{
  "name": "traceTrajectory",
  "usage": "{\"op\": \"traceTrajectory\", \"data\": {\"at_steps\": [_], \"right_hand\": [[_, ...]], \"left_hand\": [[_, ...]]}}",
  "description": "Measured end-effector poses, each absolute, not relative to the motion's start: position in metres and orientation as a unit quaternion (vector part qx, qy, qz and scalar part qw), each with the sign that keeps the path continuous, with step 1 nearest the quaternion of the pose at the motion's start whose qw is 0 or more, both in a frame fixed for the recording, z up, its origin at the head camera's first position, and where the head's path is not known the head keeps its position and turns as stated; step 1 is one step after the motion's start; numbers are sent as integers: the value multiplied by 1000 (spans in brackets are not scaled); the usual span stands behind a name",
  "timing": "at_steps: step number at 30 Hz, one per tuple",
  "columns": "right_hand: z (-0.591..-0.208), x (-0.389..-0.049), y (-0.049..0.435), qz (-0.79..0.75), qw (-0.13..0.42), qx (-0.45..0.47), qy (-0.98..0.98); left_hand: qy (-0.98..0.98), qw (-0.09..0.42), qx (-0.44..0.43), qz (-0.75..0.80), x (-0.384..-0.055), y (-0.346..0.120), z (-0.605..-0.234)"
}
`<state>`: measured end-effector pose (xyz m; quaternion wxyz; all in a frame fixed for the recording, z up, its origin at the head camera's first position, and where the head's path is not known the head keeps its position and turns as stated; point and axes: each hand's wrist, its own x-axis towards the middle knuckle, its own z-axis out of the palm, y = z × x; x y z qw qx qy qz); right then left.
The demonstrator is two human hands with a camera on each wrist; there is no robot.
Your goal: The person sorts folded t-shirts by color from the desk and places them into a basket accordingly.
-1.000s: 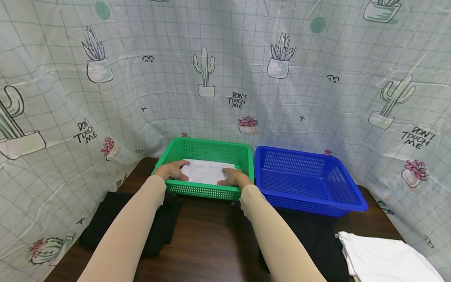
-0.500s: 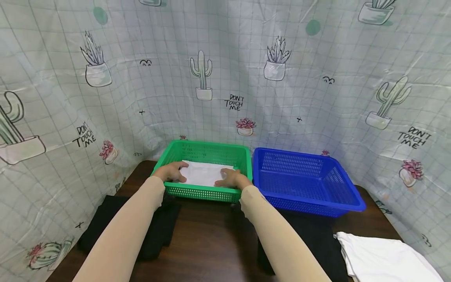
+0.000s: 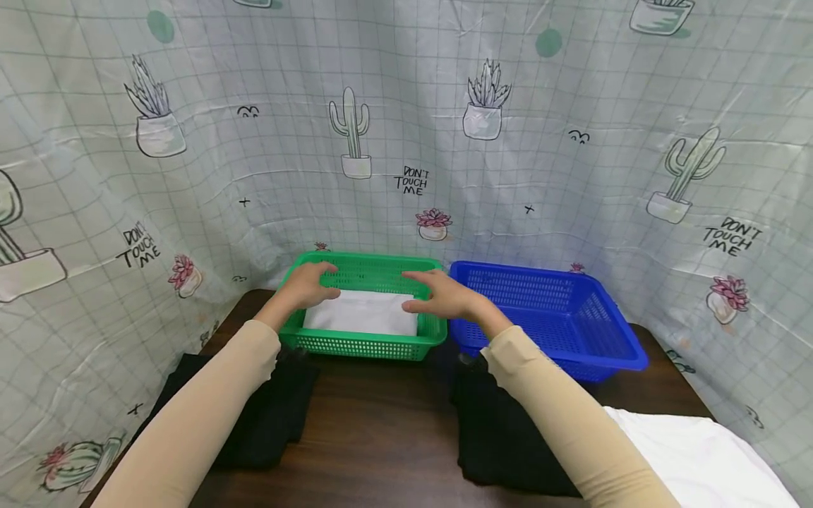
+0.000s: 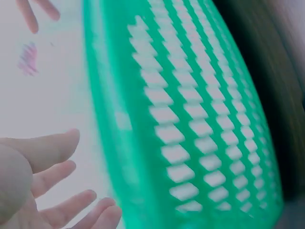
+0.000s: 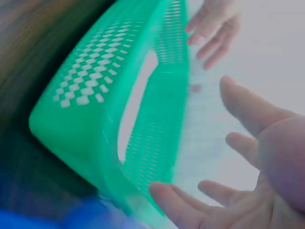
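Note:
A folded white cloth [image 3: 362,314] lies flat in the green basket [image 3: 362,346]. My left hand [image 3: 305,286] hovers above the basket's left end with fingers spread and nothing held. Over the right end, my right hand [image 3: 444,295] is also raised, its fingers apart and holding nothing. In the left wrist view the left hand [image 4: 57,191] shows loosely extended fingers beside the perforated green wall [image 4: 190,119]. The right wrist view has the right hand [image 5: 248,167] with fingers spread near the basket's rim [image 5: 116,129].
To the right stands a blue basket [image 3: 540,328]. Black folded cloth [image 3: 267,416] lies at the table's left, and another black cloth [image 3: 502,437] at the right. White cloth [image 3: 705,451] is at the far right. A printed curtain [image 3: 406,127] hangs behind the wooden table [image 3: 375,423].
Both hands have let go of the white cloth and risen out of the green basket, moving apart. The cloth stays inside. The head view has shifted slightly.

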<state>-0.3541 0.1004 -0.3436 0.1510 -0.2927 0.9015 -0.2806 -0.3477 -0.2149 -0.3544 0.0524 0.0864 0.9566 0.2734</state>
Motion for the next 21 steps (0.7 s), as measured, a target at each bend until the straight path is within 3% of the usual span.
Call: {"op": "traceTrajectory", "data": {"at_steps": [6, 10, 15, 21], "right_hand": [[-326, -319, 163, -342, 123, -295, 884], [-325, -292, 208, -340, 100, -285, 891], [-330, -260, 264, -343, 74, -276, 895], [-351, -223, 341, -328, 36, -264, 906]], "left_hand": [[935, -22, 138, 326, -309, -185, -334], [915, -44, 182, 358, -285, -155, -329], [889, -39, 216, 401, -259, -116, -337], [852, 11, 250, 459, -232, -70, -362]]}}
